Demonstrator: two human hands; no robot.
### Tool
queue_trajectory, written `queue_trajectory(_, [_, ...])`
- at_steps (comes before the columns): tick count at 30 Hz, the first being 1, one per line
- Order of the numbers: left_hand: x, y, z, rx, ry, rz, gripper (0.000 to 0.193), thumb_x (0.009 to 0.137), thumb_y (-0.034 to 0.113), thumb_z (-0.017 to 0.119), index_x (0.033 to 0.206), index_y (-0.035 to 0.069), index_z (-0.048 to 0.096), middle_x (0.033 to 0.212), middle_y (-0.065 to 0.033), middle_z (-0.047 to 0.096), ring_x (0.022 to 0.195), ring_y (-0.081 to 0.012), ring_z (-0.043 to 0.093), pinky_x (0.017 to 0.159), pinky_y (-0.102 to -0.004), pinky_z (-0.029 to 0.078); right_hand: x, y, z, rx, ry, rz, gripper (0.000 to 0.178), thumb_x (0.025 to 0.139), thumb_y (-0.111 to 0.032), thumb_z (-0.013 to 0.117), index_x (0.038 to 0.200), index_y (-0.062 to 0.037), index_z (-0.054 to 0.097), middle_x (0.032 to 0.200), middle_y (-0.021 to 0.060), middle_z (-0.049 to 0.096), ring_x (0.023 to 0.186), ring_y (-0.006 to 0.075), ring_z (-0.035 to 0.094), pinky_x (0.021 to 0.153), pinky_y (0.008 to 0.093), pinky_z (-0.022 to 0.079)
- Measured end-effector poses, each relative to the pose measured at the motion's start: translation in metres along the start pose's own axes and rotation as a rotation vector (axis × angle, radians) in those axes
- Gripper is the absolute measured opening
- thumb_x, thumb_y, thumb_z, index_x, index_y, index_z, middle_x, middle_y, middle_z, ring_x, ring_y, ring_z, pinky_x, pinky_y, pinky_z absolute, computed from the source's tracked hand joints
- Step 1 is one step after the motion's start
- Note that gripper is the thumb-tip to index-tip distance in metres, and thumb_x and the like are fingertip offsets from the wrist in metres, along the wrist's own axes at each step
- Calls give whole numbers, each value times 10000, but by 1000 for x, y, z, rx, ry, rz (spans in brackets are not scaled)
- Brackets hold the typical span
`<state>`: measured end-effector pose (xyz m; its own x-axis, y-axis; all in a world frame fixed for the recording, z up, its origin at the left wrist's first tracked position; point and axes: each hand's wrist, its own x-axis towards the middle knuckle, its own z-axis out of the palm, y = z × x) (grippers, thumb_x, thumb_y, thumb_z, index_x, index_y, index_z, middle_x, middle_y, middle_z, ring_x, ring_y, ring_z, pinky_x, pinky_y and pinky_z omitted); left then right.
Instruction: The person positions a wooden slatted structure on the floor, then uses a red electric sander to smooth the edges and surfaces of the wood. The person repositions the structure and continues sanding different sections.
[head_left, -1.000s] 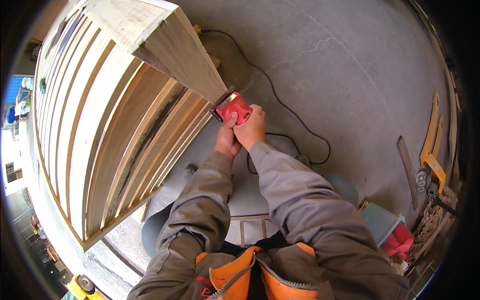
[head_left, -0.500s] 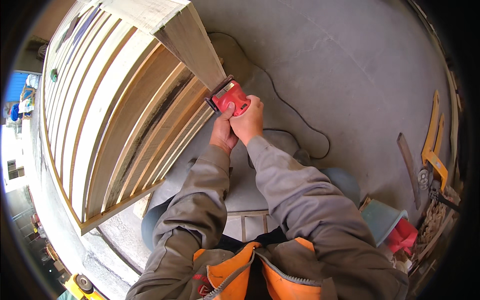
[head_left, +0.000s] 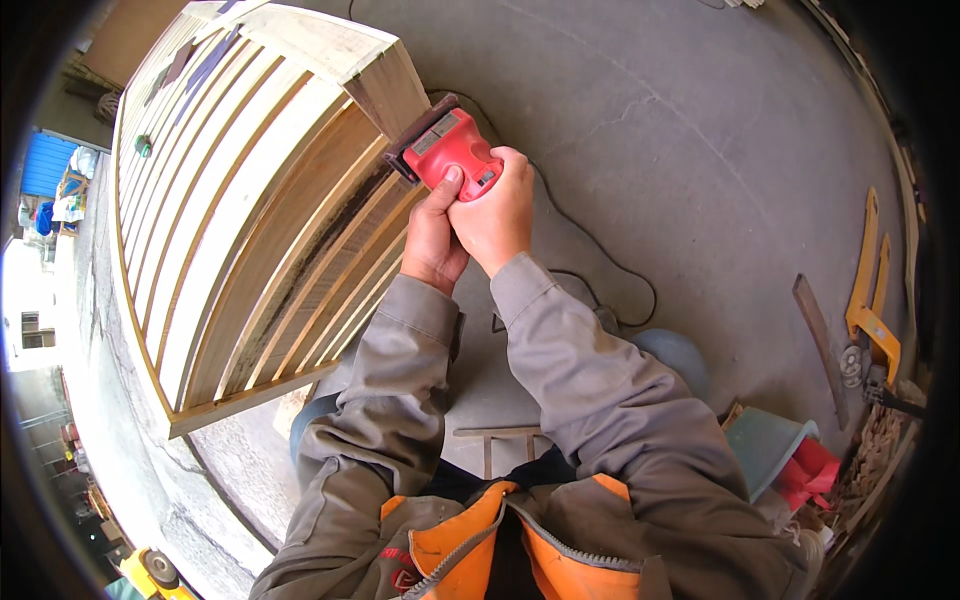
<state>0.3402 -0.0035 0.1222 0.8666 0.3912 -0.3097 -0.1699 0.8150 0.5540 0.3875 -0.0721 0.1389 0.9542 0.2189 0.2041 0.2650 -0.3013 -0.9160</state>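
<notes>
A red electric sander (head_left: 447, 150) is gripped by both hands in front of me. Its dark pad lies against the end face of a wooden corner post (head_left: 388, 92). My right hand (head_left: 497, 212) wraps round the sander's body from the right. My left hand (head_left: 436, 236) holds it from below and the left, thumb on top. The post belongs to a large slatted wooden frame (head_left: 230, 250) on the left. A black power cord (head_left: 600, 262) curves over the floor to the right of my hands.
On the right lie a yellow metal tool (head_left: 872, 290) and a thin dark strip (head_left: 820, 340). A grey-green bin (head_left: 765, 447) with a red cloth (head_left: 808, 470) stands nearer me. Strips of material (head_left: 205, 70) and a small green object (head_left: 143, 146) rest on the frame. A low wooden stool (head_left: 498, 434) shows between my legs.
Both hands and the sander have moved up along the post, away from me. The wooden frame sits slightly lower and further right in view.
</notes>
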Motion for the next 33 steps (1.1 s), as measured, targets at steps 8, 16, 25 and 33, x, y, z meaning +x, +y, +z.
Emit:
queue_trajectory(8, [-9,18,25,5,-64,43,478,1053,318,630,1385,-15,546,1273,-167,701,1142,-273,693,1025,-417,548,9,-26,-12,48,38,-129,645,776,-156,851,1284,-15,479,1228,262,545,1139,448,564,968,493,508])
queue_trajectory(16, [26,-41,-56,-2,104,-48,445,1028,243,675,1363,-30,570,1275,-164,693,1157,-267,679,1041,-407,532,-11,68,19,44,-72,138,696,772,-181,880,1313,-27,470,1287,231,524,1145,421,598,977,477,523])
queue_trajectory(25, [54,-82,-102,-73,189,-126,448,998,211,718,1345,-38,584,1275,-167,691,1146,-280,687,1022,-419,552,-14,127,38,12,-65,216,682,744,-173,894,1282,-32,499,1247,215,544,1157,397,591,992,453,512])
queue_trajectory(33, [65,-103,-136,-15,224,-212,511,993,304,726,1364,-18,585,1303,-165,694,1180,-295,674,1061,-431,524,-20,161,52,-34,-92,272,698,744,-177,889,1299,-19,497,1262,234,542,1166,412,586,1009,455,504])
